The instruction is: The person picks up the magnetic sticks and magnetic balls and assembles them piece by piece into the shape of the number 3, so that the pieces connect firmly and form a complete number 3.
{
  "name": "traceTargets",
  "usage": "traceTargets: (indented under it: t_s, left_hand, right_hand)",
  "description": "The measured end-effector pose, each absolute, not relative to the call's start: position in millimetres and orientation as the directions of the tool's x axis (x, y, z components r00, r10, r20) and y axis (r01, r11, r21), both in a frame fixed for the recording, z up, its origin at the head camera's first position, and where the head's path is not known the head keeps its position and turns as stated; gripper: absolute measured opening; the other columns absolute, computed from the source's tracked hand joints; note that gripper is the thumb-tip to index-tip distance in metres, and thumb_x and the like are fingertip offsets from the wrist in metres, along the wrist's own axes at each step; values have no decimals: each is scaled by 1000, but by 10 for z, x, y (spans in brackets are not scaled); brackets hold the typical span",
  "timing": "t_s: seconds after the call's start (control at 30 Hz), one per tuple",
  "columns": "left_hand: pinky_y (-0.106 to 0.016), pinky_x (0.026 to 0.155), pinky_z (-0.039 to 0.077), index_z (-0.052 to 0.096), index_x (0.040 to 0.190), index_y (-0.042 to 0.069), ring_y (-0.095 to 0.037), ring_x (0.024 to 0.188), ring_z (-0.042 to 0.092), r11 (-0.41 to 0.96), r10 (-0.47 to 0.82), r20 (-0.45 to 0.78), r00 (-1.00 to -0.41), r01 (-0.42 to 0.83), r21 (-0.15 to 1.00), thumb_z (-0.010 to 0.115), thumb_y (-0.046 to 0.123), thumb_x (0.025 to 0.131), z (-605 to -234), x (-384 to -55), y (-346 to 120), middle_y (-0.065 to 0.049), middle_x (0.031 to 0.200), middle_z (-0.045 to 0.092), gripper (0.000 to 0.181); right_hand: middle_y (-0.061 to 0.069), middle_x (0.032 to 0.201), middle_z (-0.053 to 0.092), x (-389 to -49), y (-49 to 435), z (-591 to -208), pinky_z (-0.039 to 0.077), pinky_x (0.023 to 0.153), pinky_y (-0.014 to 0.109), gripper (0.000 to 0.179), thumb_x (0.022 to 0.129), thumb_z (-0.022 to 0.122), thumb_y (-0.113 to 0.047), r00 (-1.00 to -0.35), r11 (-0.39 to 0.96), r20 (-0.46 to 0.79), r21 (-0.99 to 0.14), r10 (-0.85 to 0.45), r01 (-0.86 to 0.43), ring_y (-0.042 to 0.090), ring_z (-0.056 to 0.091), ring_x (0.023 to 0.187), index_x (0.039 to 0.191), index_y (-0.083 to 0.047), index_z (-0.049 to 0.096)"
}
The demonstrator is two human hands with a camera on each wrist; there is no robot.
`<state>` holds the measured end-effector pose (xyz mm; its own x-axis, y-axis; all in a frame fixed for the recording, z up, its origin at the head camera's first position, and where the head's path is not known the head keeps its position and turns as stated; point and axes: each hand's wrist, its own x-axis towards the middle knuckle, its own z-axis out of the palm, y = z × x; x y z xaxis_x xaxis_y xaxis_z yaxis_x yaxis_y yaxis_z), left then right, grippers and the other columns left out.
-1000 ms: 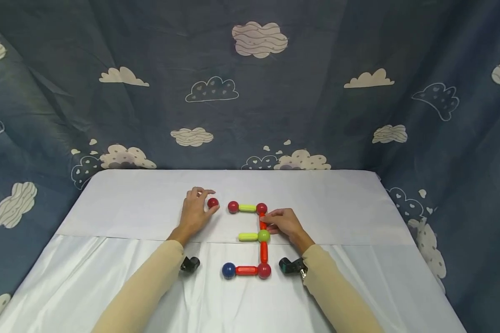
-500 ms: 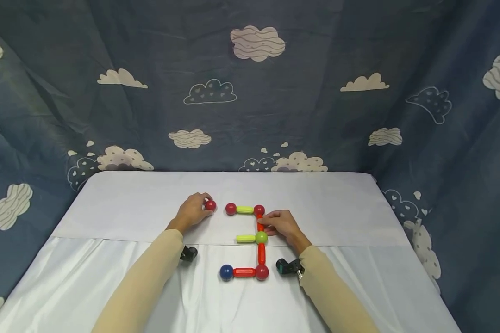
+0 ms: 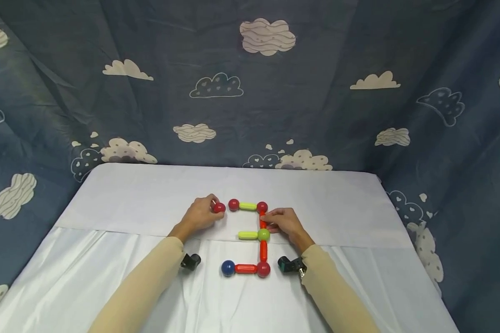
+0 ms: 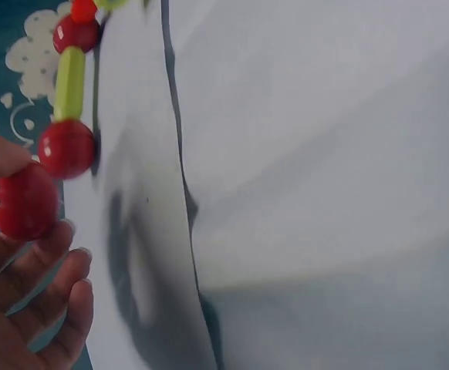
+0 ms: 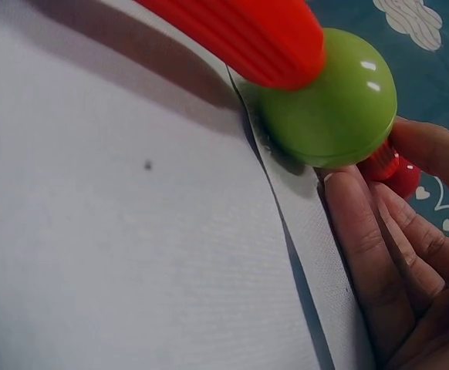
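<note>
Between thumb and fingers my left hand (image 3: pixel 201 214) pinches a red ball (image 4: pixel 24 202), just left of another red ball (image 3: pixel 234 205). That second ball ends a yellow-green rod (image 3: pixel 247 206), whose right end meets a red corner ball (image 3: pixel 262 207). My right hand (image 3: pixel 287 224) grips the upper red rod (image 3: pixel 263 221) between this corner and a green ball (image 5: pixel 329 104). From the green ball, a yellow-green rod (image 3: pixel 247 235) points left and a lower red rod (image 3: pixel 264 251) runs toward me. A red ball (image 3: pixel 263 269), a red rod (image 3: pixel 246 268) and a blue ball (image 3: pixel 228 268) form the near row.
A white cloth (image 3: pixel 337 199) covers the table, with a seam across it. Behind and beside it hangs a dark blue curtain (image 3: pixel 216 41) printed with clouds. Each wrist wears a small black camera, such as the left camera (image 3: pixel 190 261).
My left fingers have closed around the loose red ball and brought it right, nearer the top row's end ball. My right hand stays on the upper red rod.
</note>
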<state>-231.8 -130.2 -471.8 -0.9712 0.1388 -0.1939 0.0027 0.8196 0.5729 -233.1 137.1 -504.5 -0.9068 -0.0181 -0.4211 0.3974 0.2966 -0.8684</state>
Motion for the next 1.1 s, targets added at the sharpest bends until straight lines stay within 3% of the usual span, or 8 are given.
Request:
traceTargets:
  t_s: [0.33, 0.6, 0.83, 1.1]
  left_hand:
    - [-34, 77, 46, 61, 116, 15, -19, 91, 53, 727, 218, -187, -958, 32, 686, 76, 19, 81, -4663, -2142, -1162, -5, 106, 62, 38]
    - [-29, 73, 49, 66, 104, 10, -13, 81, 58, 637, 277, -159, -948, 56, 769, 82, 12, 74, -4775, -1958, -1090, -3, 96, 65, 35]
    - [-26, 70, 48, 67, 106, 6, -13, 81, 59, 573, 280, -138, -950, 51, 818, 83, 8, 71, -4890, -1851, -1090, -4, 90, 64, 38]
    - [-26, 63, 42, 68, 104, 8, -13, 70, 51, 546, 246, -125, -961, 31, 837, 83, 11, 72, -5017, -1831, -1098, 0, 77, 59, 35]
  right_hand:
    - [11, 85, 68, -2347, 1421, -5001, 55, 61, 29, 29, 82, 77, -18, -902, 286, -431, -868, -33, 405, 17, 65, 63, 103, 0, 68]
    - [10, 86, 69, -2328, 1427, -5073, 55, 62, 29, 30, 82, 77, -18, -904, 287, -425, -872, -41, 397, 17, 66, 63, 104, 1, 67]
    - [10, 84, 69, -2355, 1387, -5080, 55, 60, 28, 29, 82, 77, -17, -906, 279, -421, -876, -44, 393, 16, 65, 61, 102, 2, 67]
    - [10, 87, 69, -2353, 1362, -5098, 55, 62, 28, 27, 81, 77, -16, -904, 286, -426, -871, -35, 399, 16, 66, 63, 102, 0, 68]
